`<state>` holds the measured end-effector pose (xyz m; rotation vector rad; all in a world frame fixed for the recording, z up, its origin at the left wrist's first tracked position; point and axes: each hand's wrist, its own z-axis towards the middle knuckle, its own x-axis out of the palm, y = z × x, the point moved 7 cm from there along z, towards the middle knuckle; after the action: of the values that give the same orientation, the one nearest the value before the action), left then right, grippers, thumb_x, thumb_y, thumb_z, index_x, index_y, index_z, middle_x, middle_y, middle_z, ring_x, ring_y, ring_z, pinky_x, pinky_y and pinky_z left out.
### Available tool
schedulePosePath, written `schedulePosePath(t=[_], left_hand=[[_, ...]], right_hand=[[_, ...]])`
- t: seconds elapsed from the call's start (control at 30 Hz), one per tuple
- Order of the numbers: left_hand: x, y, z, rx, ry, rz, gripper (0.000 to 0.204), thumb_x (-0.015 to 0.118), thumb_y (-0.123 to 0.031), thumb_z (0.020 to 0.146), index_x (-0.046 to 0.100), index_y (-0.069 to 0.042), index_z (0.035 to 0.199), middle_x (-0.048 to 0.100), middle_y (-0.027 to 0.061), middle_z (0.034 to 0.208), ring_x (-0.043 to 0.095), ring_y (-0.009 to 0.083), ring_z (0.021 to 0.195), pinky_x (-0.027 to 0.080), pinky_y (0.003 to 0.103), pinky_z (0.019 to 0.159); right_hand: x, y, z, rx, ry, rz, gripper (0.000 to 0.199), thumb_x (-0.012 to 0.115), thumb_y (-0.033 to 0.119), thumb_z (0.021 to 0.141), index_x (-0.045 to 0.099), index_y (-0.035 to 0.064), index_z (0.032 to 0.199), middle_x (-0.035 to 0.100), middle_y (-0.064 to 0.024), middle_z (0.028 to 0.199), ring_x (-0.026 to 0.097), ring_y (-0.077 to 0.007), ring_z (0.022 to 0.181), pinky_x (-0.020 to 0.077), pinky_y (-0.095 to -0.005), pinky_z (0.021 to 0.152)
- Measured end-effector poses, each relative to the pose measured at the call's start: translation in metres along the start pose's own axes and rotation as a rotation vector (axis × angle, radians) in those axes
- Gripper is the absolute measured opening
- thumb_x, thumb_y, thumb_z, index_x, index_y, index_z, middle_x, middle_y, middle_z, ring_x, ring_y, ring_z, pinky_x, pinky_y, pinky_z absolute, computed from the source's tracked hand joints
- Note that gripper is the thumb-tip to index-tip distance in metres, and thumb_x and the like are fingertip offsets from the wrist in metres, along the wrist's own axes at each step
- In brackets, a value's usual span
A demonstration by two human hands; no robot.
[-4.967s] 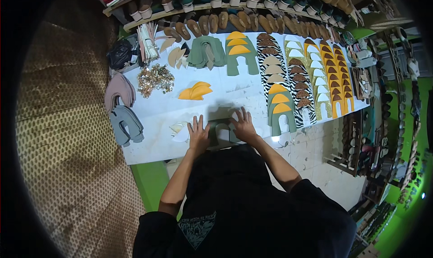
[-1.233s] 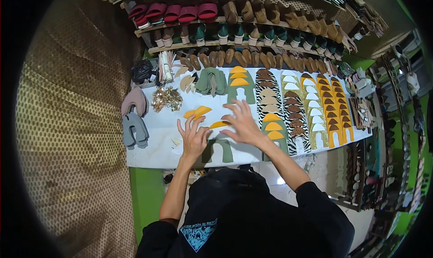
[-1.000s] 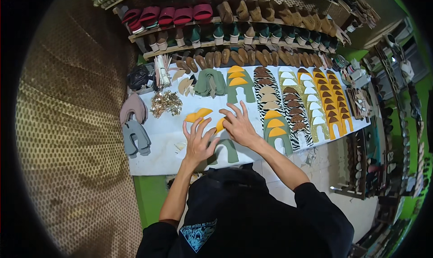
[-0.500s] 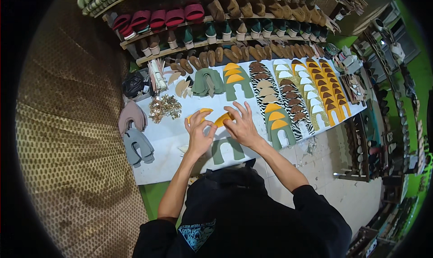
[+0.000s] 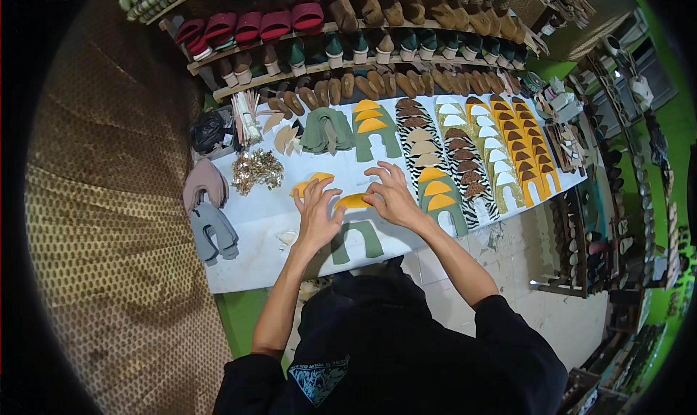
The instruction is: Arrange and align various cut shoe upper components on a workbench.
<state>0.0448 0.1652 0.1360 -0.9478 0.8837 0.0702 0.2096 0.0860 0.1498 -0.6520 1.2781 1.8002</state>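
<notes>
- Your desk [image 5: 250,230] reads bright; your black shirt [image 5: 414,350] loses detail.
- You see the patterned curtain [image 5: 116,219] darken toward its top.
- Your fisheye bends the shelves [image 5: 254,85]; corners go black.

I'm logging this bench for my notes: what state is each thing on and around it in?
Left hand: fingers curled, pinching the yellow piece.
Right hand: pinching the yellow piece's other end.
Yellow piece: held between both hands.
Green arch: lying flat.
Gold scraps: loosely heaped.
Pink pieces: stacked.
Grey pieces: stacked, edges uneven.
Red slippers: lined up on a shelf.
</notes>
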Motion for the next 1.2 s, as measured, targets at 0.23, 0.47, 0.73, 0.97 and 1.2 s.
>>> schedulePosePath(t=[0.23,0.47,0.73,0.97,1.2], left_hand=[[0.067,0.038,0.01,-0.04,0.18,0.03,0.008,0.072,-0.02,0.083,0.075,-0.013,0.085,0.058,0.0044,0.131,0.04,0.0338,0.134,0.009,0.067,0.113],[0.117,0.067,0.041,0.133,0.026,0.229,0.006,0.074,-0.015,0.078,0.076,-0.015,0.083,0.06,0.0038,0.127,0.045,0.0329,0.13,0.012,0.068,0.112],[0.165,0.111,0.016,0.236,-0.011,0.376,0.019,0.072,-0.012,0.075,0.073,-0.015,0.093,0.057,0.0033,0.132,0.047,0.0319,0.128,0.018,0.071,0.108],[0.174,0.11,-0.011,0.174,0.044,0.321,0.02,0.071,-0.009,0.072,0.072,-0.014,0.091,0.054,0.0049,0.135,0.044,0.0345,0.13,0.02,0.07,0.107],[0.174,0.11,-0.005,0.132,0.098,0.309,0.015,0.071,-0.011,0.077,0.072,-0.014,0.092,0.053,0.0064,0.137,0.042,0.0364,0.13,0.019,0.071,0.107]], right_hand=[[0.06,-0.065,-0.016,0.04,0.231,0.064,0.012,0.071,0.017,0.083,0.069,0.0057,0.089,0.055,-0.0101,0.13,0.039,-0.0382,0.132,0.0279,-0.0536,0.11],[0.108,-0.115,-0.005,-0.123,0.139,-0.237,0.009,0.06,0.007,0.081,0.063,0.0061,0.089,0.051,-0.0136,0.129,0.039,-0.0396,0.133,0.0266,-0.0663,0.109],[0.154,-0.151,-0.032,-0.196,0.019,-0.225,0.009,0.058,0.014,0.086,0.056,0.006,0.089,0.049,-0.013,0.137,0.037,-0.0382,0.135,0.0248,-0.0681,0.111],[0.171,-0.157,-0.059,-0.098,0.151,-0.155,0.015,0.056,0.017,0.088,0.063,0.0083,0.099,0.048,-0.0112,0.139,0.034,-0.0377,0.138,0.0197,-0.0683,0.114],[0.173,-0.155,-0.062,-0.108,0.244,-0.165,0.021,0.047,0.016,0.088,0.061,0.0031,0.098,0.046,-0.019,0.138,0.032,-0.0397,0.139,0.015,-0.0672,0.117]])
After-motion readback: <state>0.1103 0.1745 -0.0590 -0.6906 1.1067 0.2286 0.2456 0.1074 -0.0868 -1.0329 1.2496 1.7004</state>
